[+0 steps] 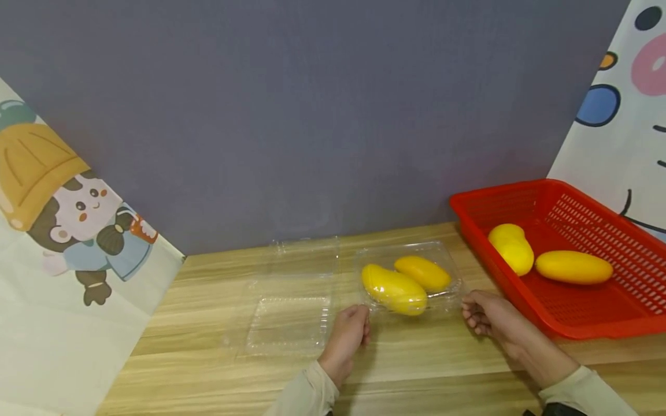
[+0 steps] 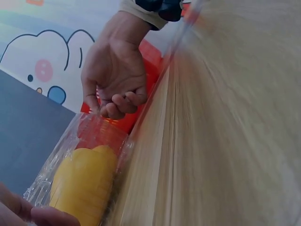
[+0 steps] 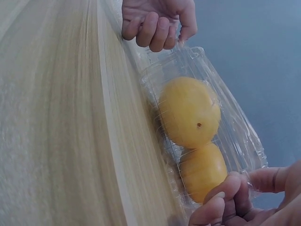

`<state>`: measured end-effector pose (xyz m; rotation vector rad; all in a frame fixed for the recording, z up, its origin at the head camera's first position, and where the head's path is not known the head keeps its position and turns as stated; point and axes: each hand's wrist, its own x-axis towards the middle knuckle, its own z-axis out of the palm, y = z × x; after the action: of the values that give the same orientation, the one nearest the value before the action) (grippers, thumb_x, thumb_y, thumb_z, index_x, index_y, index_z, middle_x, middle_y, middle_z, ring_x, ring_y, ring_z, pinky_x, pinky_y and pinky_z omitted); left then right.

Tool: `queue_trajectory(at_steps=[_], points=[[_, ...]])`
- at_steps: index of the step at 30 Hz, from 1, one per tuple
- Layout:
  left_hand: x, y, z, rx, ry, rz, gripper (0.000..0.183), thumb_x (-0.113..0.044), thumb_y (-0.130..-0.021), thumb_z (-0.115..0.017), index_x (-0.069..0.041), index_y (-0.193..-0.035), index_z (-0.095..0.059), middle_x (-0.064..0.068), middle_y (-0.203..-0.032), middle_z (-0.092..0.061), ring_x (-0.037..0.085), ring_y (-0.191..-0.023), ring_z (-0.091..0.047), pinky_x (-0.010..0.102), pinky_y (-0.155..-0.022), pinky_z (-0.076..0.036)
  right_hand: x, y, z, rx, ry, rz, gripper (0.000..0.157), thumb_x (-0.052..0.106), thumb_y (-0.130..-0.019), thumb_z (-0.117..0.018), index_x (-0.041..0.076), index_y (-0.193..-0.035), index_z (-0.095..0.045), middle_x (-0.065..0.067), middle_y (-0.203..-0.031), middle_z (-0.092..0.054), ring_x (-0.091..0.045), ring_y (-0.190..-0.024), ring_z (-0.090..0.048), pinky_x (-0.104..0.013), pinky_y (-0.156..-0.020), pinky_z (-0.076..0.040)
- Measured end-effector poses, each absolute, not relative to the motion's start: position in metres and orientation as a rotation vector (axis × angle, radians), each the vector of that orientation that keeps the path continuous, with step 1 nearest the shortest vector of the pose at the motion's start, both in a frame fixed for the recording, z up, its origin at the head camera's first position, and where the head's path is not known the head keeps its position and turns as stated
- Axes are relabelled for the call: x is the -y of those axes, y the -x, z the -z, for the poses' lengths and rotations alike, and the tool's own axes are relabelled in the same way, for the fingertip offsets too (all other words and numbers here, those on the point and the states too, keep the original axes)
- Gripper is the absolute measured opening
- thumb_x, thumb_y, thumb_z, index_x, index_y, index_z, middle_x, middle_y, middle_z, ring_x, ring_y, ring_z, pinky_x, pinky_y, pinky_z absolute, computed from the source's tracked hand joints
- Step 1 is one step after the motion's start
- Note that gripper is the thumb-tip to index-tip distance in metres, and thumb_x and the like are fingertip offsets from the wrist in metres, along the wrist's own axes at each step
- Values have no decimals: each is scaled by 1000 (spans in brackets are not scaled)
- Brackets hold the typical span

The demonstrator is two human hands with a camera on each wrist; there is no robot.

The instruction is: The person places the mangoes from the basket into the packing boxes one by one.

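A clear plastic clamshell box (image 1: 366, 254) sits on the table with two yellow mangoes inside, the nearer mango (image 1: 392, 289) larger in view than the farther mango (image 1: 422, 273). The lid lies over the fruit. My left hand (image 1: 346, 341) pinches the box's near left corner between thumb and index finger, as the right wrist view shows. At the near right corner, my right hand (image 1: 491, 320) pinches the box edge, its other fingers curled. In the left wrist view the right hand (image 2: 115, 70) appears beyond the mango (image 2: 84, 183).
An empty clear clamshell box (image 1: 288, 323) stands open on the left, its lid (image 1: 304, 257) leaning back. To the right, a red plastic basket (image 1: 557, 323) holds two more mangoes, one upright (image 1: 512, 248) and one lying sideways (image 1: 574, 267). A grey wall (image 1: 322, 115) rises behind the wooden table.
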<state>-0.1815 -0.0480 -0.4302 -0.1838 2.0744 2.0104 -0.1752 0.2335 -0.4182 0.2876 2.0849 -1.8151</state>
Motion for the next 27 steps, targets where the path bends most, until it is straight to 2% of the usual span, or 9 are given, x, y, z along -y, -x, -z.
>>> queue_trajectory(at_steps=[7, 27], points=[[46, 181, 426, -2071, 174, -2030, 29, -12, -93, -47, -18, -66, -40, -7, -60, -39, 7, -53, -39, 16, -52, -37, -235, 177, 418, -2094, -279, 1820, 25, 22, -102, -40, 14, -85, -57, 7, -76, -55, -8, -68, -51, -23, -63, -46], [47, 180, 430, -2031, 227, -2050, 25, -16, -94, -47, -17, -69, -45, -7, -62, -43, 6, -52, -40, 17, -50, -36, -237, 176, 420, -2092, -227, 1817, 26, 22, -104, -40, 15, -85, -57, 8, -75, -55, -6, -66, -50, -21, -60, -45]])
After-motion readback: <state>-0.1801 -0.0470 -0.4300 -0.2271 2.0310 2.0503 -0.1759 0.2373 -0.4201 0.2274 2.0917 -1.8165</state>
